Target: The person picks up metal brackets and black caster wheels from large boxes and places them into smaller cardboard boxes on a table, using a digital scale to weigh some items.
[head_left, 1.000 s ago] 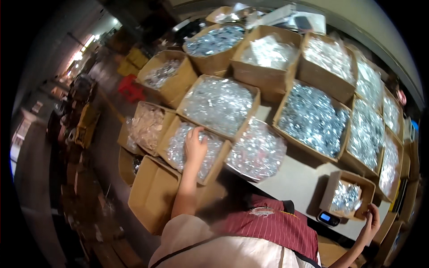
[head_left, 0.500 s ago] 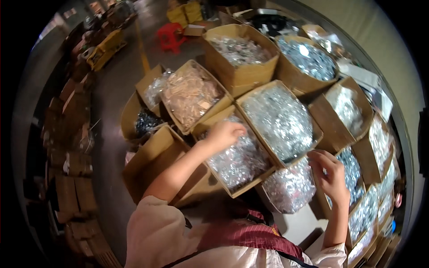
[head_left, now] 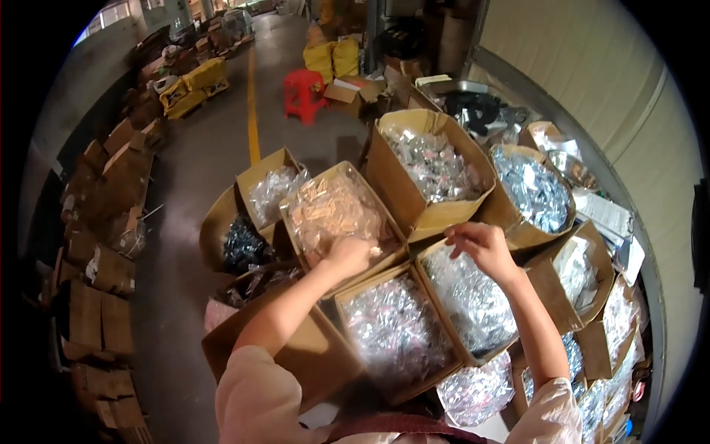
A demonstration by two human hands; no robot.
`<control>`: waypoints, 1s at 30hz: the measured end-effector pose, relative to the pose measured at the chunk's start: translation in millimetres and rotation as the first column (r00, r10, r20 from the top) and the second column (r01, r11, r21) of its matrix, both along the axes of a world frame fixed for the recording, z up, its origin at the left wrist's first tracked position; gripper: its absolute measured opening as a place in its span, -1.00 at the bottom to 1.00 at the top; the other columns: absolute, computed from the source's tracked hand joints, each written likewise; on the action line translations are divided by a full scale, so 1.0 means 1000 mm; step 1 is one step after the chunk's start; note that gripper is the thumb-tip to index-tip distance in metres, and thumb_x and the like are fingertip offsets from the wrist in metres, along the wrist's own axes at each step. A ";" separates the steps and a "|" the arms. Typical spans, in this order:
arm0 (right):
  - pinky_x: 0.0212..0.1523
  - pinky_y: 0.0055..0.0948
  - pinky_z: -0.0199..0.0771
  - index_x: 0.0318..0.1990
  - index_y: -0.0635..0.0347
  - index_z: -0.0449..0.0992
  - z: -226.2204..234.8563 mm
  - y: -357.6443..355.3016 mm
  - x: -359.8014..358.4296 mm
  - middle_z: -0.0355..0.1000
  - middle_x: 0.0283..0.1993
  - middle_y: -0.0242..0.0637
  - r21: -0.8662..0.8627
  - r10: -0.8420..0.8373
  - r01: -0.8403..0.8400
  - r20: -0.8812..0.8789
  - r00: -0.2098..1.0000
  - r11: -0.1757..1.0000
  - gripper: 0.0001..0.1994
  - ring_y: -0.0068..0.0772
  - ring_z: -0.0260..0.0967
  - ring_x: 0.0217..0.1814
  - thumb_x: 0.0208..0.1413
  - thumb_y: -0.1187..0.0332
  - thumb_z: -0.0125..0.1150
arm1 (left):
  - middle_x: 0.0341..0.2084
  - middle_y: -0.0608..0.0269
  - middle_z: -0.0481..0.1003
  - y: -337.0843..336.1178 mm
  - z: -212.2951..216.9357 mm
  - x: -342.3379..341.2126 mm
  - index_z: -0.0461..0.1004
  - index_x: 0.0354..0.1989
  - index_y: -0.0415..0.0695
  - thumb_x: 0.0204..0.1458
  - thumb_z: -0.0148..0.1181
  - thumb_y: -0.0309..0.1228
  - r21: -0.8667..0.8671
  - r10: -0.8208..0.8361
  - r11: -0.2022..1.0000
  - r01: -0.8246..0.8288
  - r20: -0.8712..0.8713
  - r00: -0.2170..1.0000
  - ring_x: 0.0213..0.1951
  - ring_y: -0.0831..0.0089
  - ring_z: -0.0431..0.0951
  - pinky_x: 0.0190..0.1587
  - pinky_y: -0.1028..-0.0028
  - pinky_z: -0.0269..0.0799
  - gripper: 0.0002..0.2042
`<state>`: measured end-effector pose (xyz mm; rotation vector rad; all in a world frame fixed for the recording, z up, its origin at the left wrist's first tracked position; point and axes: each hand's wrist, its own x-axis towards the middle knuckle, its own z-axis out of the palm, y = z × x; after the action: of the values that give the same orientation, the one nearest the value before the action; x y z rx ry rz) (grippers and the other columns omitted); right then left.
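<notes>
My left hand (head_left: 350, 257) reaches over the near edge of a cardboard box of small clear packets with orange-tan pieces (head_left: 334, 209). Its fingers are closed at the packets, and whatever they grip is too small to make out. Further right, my right hand (head_left: 479, 248) hovers above the far end of a box of shiny clear plastic packets (head_left: 473, 296). Its fingers are bent and slightly apart, with nothing visible in them. Between my forearms stands another box of silvery clear packets (head_left: 396, 325).
A deep cardboard box (head_left: 285, 348) stands under my left forearm. Boxes of grey packets (head_left: 436, 163) and bluish packets (head_left: 532, 185) stand beyond my hands. A red stool (head_left: 304, 95) and yellow sacks (head_left: 333, 59) are farther back. Stacked cartons (head_left: 103, 318) line the left side.
My left hand has gone from the silvery packets to the orange-tan ones. My right hand has moved from the near right to above the clear packets. The view has tilted up.
</notes>
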<state>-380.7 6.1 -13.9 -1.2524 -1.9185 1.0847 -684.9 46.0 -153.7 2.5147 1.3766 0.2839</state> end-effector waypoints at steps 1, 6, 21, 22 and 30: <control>-0.27 -0.49 0.51 -0.02 0.47 0.45 0.000 0.019 -0.002 0.54 -0.27 -0.17 -0.011 -0.056 0.055 -0.074 0.996 0.998 -0.75 -0.44 0.54 -0.36 0.17 0.54 0.08 | -0.44 -0.12 0.53 -0.001 -0.002 0.000 0.43 0.14 0.04 -0.02 0.10 -0.41 0.009 0.003 1.000 -0.003 0.013 1.000 -0.31 -0.05 0.57 -0.20 0.13 0.47 -0.54; -0.27 -0.44 0.52 -0.09 0.36 0.51 -0.022 0.131 -0.001 0.56 -0.29 -0.16 0.209 -0.227 0.218 0.018 0.974 0.953 -0.75 -0.41 0.55 -0.32 0.09 0.43 0.16 | -0.62 0.11 0.49 0.012 -0.022 -0.020 0.46 -0.27 -0.11 0.21 0.04 -0.15 -0.526 0.475 0.850 -0.008 0.761 0.442 -0.67 0.44 0.38 -0.61 0.45 0.28 -0.73; -0.20 -0.11 0.47 -0.42 0.22 0.57 -0.082 0.193 0.032 0.51 -0.37 0.04 0.422 -0.327 0.046 0.624 0.710 0.905 -0.85 0.08 0.48 -0.27 -0.17 0.38 0.17 | -0.87 0.48 0.14 -0.058 0.080 -0.086 0.48 -0.46 -0.12 0.05 0.06 -0.22 -0.801 0.833 0.522 0.293 0.405 -0.378 -0.77 0.57 0.09 -0.58 0.52 0.06 -0.77; -0.20 -0.11 0.48 -0.43 0.21 0.57 -0.078 0.189 0.032 0.51 -0.37 0.03 0.408 -0.296 0.020 0.628 0.720 0.913 -0.85 0.07 0.49 -0.27 -0.16 0.37 0.17 | -0.86 0.48 0.17 -0.062 0.084 -0.085 0.50 -0.43 -0.15 0.06 0.04 -0.22 -0.824 0.818 0.518 0.231 0.398 -0.415 -0.77 0.60 0.11 -0.58 0.54 0.06 -0.75; -0.22 -0.07 0.54 -0.26 0.22 0.45 -0.074 0.169 0.031 0.52 -0.29 0.05 0.702 -0.612 0.135 0.490 0.621 0.699 -0.78 0.06 0.51 -0.28 0.01 0.27 0.13 | -0.83 0.49 0.16 -0.106 0.093 -0.102 0.36 -0.57 0.02 0.05 0.09 -0.25 -0.762 0.784 0.596 0.253 0.485 -0.387 -0.73 0.60 0.09 -0.57 0.54 -0.01 -0.80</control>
<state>-350.0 174.9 -88.0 -1.6997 -2.0605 -0.3564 -787.0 -59.9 -61.2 0.2696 0.8992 1.3354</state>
